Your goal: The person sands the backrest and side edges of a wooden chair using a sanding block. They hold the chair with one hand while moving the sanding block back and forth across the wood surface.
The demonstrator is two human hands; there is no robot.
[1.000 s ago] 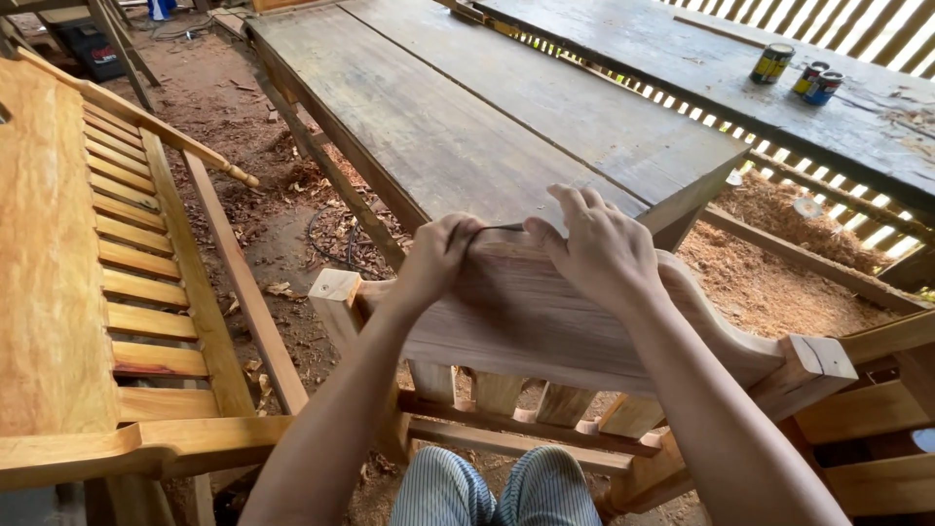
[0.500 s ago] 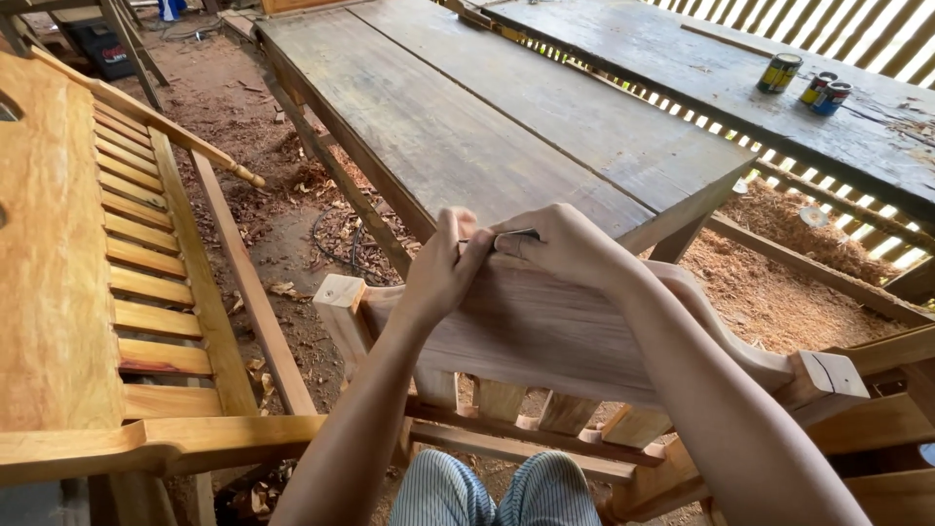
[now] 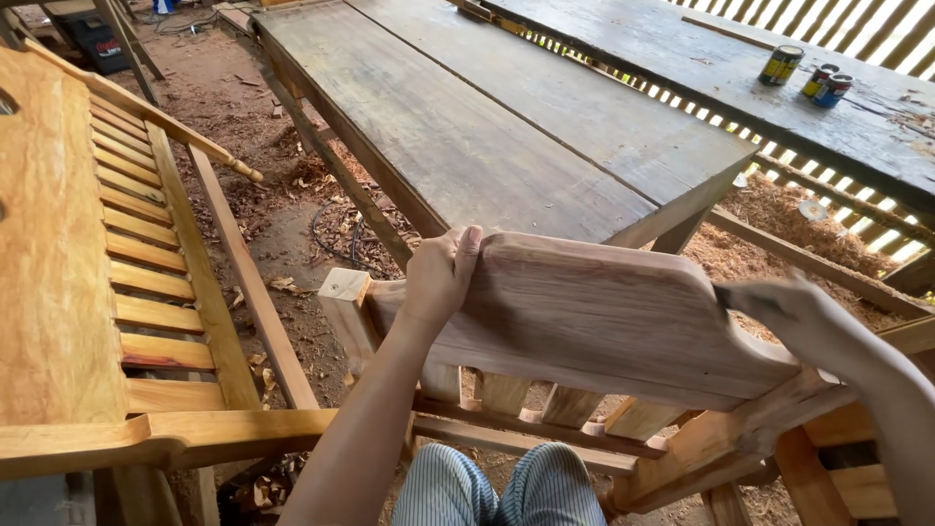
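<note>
Chair rail (image 3: 604, 321), sanding stage. The rail, a broad curved top board of an unfinished chair frame (image 3: 682, 438), lies tilted in front of you, just this side of the grey bench (image 3: 487, 127) and above your striped trousers (image 3: 506, 487). Your left hand (image 3: 440, 278) clamps the rail's left upper edge, fingers (image 3: 466, 255) wrapped over the top and closed tight on the wood. Your right hand (image 3: 789, 312) is at the rail's right end, blurred; it seems closed on a small dark piece, perhaps abrasive paper, but you cannot tell for certain. Judged from this, you are rubbing down the rail's face, stroke at its right limit. The next stroke calls for a firm left-hand hold so the frame does not rock, and even pressure along the grain back toward the left hand. Left of the rail stands a slatted seat (image 3: 146, 292); beyond it, on the far bench (image 3: 701, 58), stand three small cans (image 3: 806, 76).
</note>
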